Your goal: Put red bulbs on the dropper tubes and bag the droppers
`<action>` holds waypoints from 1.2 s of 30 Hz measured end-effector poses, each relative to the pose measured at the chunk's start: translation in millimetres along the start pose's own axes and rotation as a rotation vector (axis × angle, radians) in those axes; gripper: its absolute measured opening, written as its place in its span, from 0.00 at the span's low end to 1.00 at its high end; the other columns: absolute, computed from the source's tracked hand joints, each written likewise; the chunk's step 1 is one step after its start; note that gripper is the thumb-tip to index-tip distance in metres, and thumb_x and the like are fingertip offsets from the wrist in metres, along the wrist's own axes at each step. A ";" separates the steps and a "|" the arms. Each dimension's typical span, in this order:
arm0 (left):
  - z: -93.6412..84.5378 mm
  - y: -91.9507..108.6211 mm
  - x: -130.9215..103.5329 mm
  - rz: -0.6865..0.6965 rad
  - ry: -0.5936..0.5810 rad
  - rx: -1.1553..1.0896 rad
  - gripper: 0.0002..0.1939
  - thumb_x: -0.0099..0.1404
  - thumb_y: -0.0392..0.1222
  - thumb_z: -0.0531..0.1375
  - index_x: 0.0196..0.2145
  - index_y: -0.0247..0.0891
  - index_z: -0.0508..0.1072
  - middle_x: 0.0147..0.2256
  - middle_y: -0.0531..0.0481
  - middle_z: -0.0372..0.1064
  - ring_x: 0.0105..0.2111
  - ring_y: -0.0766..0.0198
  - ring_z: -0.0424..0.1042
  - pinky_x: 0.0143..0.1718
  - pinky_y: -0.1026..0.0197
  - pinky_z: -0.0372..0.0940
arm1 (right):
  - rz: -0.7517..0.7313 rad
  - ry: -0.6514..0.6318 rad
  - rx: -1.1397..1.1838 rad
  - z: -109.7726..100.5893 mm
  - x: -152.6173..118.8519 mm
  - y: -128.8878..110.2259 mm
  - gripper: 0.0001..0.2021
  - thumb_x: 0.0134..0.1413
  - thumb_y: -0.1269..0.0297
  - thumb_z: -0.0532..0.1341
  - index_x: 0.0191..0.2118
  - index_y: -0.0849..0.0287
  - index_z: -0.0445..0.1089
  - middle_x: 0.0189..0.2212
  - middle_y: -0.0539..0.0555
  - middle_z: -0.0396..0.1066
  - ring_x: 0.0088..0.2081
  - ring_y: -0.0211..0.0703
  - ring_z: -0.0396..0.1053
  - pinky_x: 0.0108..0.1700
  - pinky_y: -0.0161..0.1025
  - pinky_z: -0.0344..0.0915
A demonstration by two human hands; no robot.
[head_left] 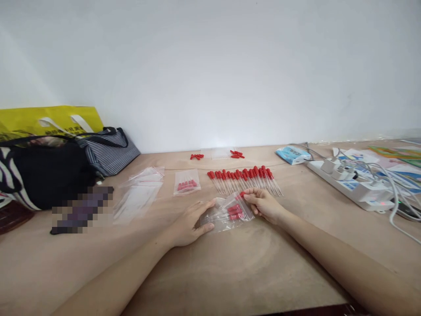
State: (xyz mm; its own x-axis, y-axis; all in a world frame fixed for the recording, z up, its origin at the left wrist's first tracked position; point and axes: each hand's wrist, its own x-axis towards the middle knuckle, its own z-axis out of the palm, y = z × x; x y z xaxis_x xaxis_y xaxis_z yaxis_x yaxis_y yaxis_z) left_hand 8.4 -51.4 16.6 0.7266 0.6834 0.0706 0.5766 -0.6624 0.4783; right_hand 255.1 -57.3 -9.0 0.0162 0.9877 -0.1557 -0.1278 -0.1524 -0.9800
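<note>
A clear zip bag (pixel 215 224) lies between my hands with several red-bulbed droppers (pixel 235 211) inside. My left hand (pixel 187 224) holds the bag's left end, thumb at the near side and fingers at the far side. At the bag's right end, my right hand (pixel 261 204) pinches a dropper by its red bulb (pixel 242 194); the dropper's thin tube points left at the bag. Just beyond, a row of clear droppers with red bulbs (pixel 245 175) lies side by side. Another zip bag (pixel 187 175) with several red bulbs showing rests to the left of that row.
Flat clear zip bags (pixel 140 193) are stacked on the left. More red-bulbed droppers (pixel 237 154) lie by the wall. A blue tissue pack (pixel 292 154) and a white power strip (pixel 351 186) with cables are at right. A black bag (pixel 49 171) and a striped bag (pixel 108 151) stand left.
</note>
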 end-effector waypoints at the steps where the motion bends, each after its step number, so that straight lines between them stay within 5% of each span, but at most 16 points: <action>1: 0.5 -0.8 0.1 0.009 0.004 0.001 0.27 0.61 0.47 0.53 0.57 0.43 0.51 0.56 0.50 0.52 0.55 0.58 0.54 0.55 0.53 0.51 | 0.016 -0.004 -0.046 0.0 0.3 -0.7 0.14 0.35 0.59 0.64 0.28 0.60 0.61 0.08 0.39 0.57 0.08 0.27 0.50 0.10 0.25 0.41; 12: 4.0 -1.7 3.6 0.007 -0.002 0.021 0.25 0.61 0.49 0.53 0.54 0.41 0.59 0.55 0.48 0.55 0.56 0.57 0.52 0.57 0.50 0.46 | -0.131 -0.266 -0.298 4.2 1.8 5.8 0.13 0.43 0.55 0.58 0.21 0.61 0.69 0.17 0.49 0.69 0.21 0.36 0.66 0.25 0.33 0.63; 19: 3.8 -3.9 4.9 0.017 0.011 0.004 0.22 0.61 0.50 0.53 0.52 0.41 0.63 0.54 0.48 0.56 0.55 0.58 0.54 0.57 0.51 0.47 | -0.342 0.230 -0.962 -30.4 26.7 -11.2 0.09 0.45 0.62 0.56 0.27 0.59 0.71 0.26 0.52 0.72 0.27 0.39 0.67 0.31 0.34 0.61; 24: 3.3 -5.2 4.7 0.020 0.001 -0.004 0.23 0.60 0.50 0.54 0.51 0.39 0.63 0.55 0.46 0.55 0.56 0.58 0.53 0.57 0.50 0.47 | -0.253 0.616 -1.254 -50.7 62.2 -28.7 0.14 0.48 0.61 0.54 0.38 0.62 0.70 0.37 0.60 0.68 0.37 0.46 0.67 0.37 0.37 0.60; 27: 3.5 -6.0 3.8 0.024 0.003 -0.033 0.23 0.60 0.50 0.54 0.51 0.41 0.63 0.55 0.47 0.55 0.56 0.58 0.52 0.57 0.49 0.46 | -0.208 0.661 -1.292 -54.1 78.8 -31.0 0.18 0.50 0.58 0.53 0.44 0.61 0.69 0.42 0.62 0.64 0.40 0.47 0.67 0.40 0.39 0.59; 36: 3.9 -7.5 2.7 0.033 -0.020 -0.061 0.23 0.61 0.50 0.54 0.52 0.43 0.61 0.55 0.48 0.53 0.56 0.59 0.52 0.58 0.48 0.45 | -0.232 0.667 -1.115 -56.9 86.4 -37.6 0.13 0.49 0.58 0.53 0.35 0.60 0.69 0.37 0.59 0.67 0.39 0.46 0.67 0.40 0.39 0.60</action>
State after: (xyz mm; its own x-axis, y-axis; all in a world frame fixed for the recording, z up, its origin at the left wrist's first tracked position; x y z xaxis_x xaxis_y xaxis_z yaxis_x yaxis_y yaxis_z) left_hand 7.4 -45.8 9.8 0.7529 0.6544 0.0698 0.5284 -0.6643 0.5288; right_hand 317.7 31.8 7.3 0.4500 0.8366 0.3124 0.8189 -0.2471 -0.5180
